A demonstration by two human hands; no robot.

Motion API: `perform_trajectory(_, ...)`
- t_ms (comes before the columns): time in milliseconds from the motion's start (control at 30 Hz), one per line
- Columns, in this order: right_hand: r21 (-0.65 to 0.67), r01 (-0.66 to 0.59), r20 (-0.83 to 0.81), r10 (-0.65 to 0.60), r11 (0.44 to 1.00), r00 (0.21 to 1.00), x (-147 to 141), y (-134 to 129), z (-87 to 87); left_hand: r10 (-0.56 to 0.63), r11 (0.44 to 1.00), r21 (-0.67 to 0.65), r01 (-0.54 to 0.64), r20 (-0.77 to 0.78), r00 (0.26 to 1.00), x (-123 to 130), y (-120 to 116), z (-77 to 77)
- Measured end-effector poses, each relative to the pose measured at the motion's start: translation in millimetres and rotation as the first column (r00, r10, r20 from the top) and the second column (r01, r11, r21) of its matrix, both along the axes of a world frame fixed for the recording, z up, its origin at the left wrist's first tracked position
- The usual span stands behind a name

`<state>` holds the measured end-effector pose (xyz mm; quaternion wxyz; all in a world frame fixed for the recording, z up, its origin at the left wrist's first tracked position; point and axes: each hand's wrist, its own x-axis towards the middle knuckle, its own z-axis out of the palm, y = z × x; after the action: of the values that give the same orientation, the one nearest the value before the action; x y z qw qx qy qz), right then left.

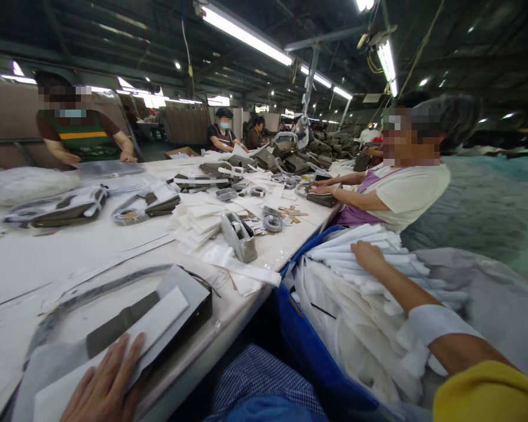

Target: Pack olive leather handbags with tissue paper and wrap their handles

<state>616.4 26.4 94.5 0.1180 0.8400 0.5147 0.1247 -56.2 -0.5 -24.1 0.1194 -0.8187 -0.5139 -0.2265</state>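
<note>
My left hand [110, 375] lies flat, fingers stretched out, on a long white padding strip [158, 319]. That strip rests along a dark olive-grey handbag [202, 305], which lies on the table with pale sheet material over it. The bag's wrapped handle [57, 313] arcs out on the far side. On the right, my right hand [368, 257] reaches into a large blue bin [301, 328] filled with white material. Its fingers are closed on the end of a white rolled strip [341, 249] in a stacked layer of similar rolls.
A grey tape dispenser [240, 234] stands near the table [158, 258] edge, beside white sheets [198, 220] and cardboard pieces [294, 214]. Several wrapped bags [70, 208] lie farther back. A co-worker [400, 187] handles a bag at right; others [81, 135] stand across the table.
</note>
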Motion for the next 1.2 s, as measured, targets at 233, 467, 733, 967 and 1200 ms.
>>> perform_trajectory(233,0.366,-0.285,0.123,0.258,0.886,0.958,-40,-15,50.0,-0.016,1.000,0.022,0.019,-0.139,0.990,0,1,34.6)
perform_trajectory(467,0.507,-0.778,-0.130,0.925,0.371,0.357,-256,-26,28.2,0.030,0.923,-0.369,-0.108,-0.210,0.977,3,7,89.7)
perform_trajectory(733,0.614,-0.788,-0.088,0.996,0.044,-0.013,-429,-20,-58.9,0.029,0.894,-0.439,-0.089,-0.141,0.990,7,7,109.0)
perform_trajectory(967,0.676,-0.734,-0.043,0.998,0.065,0.049,-464,-4,-86.9,-0.025,0.884,-0.468,-0.025,-0.101,0.995,3,2,109.9)
perform_trajectory(1200,0.715,-0.695,-0.159,0.985,0.073,-0.061,-446,-6,-83.4,-0.025,0.957,-0.289,-0.013,-0.128,0.991,-2,-3,73.1)
